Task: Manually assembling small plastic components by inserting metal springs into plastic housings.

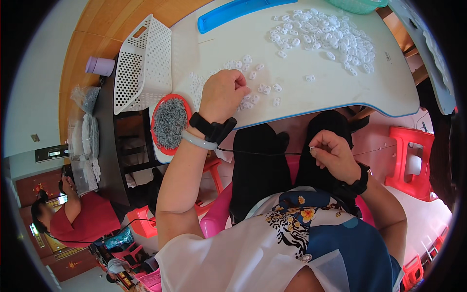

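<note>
My left hand [221, 92] is over the white table, its fingers curled and pinched together beside a loose group of small white plastic pieces with two holes each [264, 89]. Whatever is between those fingertips, if anything, is hidden. Above my lap, my right hand [338, 158] pinches a small pale piece [312, 149] between thumb and finger; it is too small to make out fully. Left of my left wrist, a red tray [154, 127] holds a heap of small grey screws [170, 121]. A large pile of white plastic pieces [335, 41] lies across the table's far right.
A white perforated basket [158, 65] stands at the table's left. At the far side are a blue tray [233, 15] and a green bowl [357, 4]. A thin cable [262, 154] crosses between my wrists. Red stools [411, 160] stand right; another person [87, 219] sits far left.
</note>
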Motion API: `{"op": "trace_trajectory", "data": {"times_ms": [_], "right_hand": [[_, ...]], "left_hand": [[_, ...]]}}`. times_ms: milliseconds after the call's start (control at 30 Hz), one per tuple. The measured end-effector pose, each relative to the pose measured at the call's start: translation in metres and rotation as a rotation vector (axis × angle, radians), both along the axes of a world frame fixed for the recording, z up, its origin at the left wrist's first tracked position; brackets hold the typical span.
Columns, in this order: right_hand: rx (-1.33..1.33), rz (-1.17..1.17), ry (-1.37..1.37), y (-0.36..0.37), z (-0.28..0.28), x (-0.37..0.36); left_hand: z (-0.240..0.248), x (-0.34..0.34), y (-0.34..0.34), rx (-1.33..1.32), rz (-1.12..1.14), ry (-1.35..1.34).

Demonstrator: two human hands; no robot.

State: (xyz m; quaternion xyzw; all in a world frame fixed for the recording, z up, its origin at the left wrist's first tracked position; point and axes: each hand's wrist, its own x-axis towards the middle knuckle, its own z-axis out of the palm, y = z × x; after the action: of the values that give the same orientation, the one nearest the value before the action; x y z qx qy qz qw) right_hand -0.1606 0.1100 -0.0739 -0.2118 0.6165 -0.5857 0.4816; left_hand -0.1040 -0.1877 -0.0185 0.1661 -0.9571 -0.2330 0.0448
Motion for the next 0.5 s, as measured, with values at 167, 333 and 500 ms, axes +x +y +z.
{"op": "trace_trajectory", "data": {"times_ms": [167, 333, 500], "right_hand": [[-0.004, -0.003, 0.000, 0.002, -0.001, -0.001], [0.002, -0.006, 0.000, 0.001, -0.002, -0.001], [0.011, -0.008, 0.006, 0.001, -0.001, -0.001]], "left_hand": [[-0.002, -0.005, 0.002, 0.030, -0.005, -0.015], [-0.006, -0.004, 0.002, -0.016, -0.051, 0.104], [0.004, -0.004, 0.006, 0.141, 0.012, 0.080]]}}
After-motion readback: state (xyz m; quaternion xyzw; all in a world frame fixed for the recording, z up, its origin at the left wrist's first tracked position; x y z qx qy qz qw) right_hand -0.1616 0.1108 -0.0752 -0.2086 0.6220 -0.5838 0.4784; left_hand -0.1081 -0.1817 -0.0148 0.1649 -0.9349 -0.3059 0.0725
